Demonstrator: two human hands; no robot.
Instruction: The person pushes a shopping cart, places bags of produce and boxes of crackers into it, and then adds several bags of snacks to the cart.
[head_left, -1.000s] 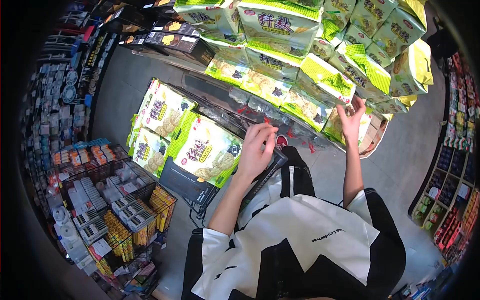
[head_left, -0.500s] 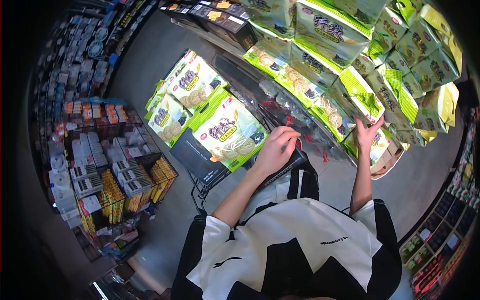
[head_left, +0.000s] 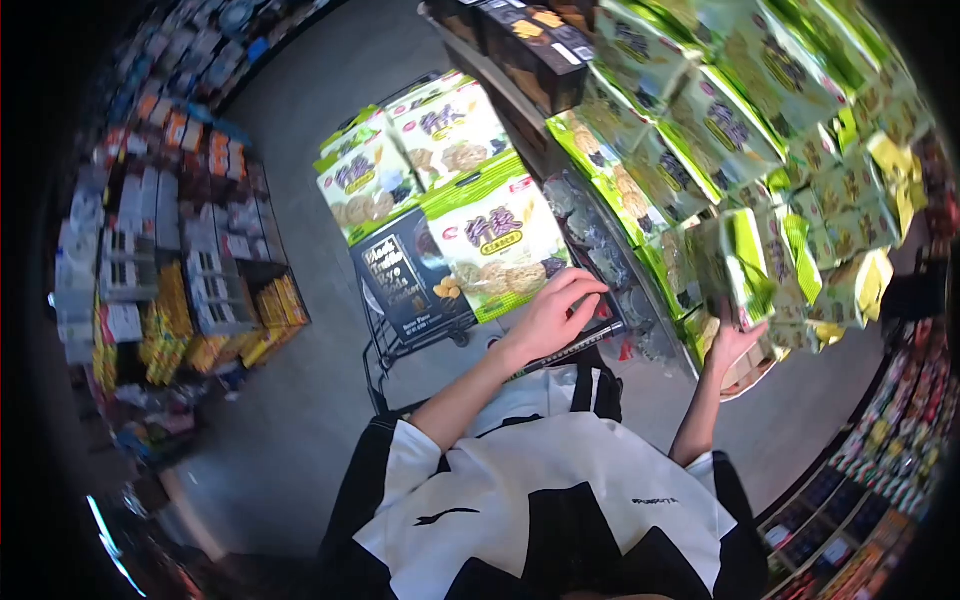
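My right hand (head_left: 733, 346) grips the lower end of a green-and-white cracker bag (head_left: 748, 268) at the edge of the stacked display. The bag is somewhat blurred and tilted beside its neighbours. Above the shopping cart handle (head_left: 585, 342), my left hand (head_left: 553, 315) is loosely curled, its fingers slightly apart and nothing in them. It is close to a cracker bag (head_left: 495, 245) lying in the cart (head_left: 372, 350). Also in the cart are more cracker bags (head_left: 455, 128) and a dark black truffle cracker package (head_left: 405, 280), partly covered.
Stacked green cracker bags (head_left: 730, 125) fill the display on the right, with dark boxes (head_left: 535, 50) at its far end. Wire racks of small goods (head_left: 200, 290) stand on the left. Grey floor (head_left: 290, 130) runs between them. More shelves (head_left: 850, 510) are at lower right.
The view has swung, showing more of the cart. My right hand has shifted the gripped bag, now tilted differently against the stack. My left hand stays by the cart handle.
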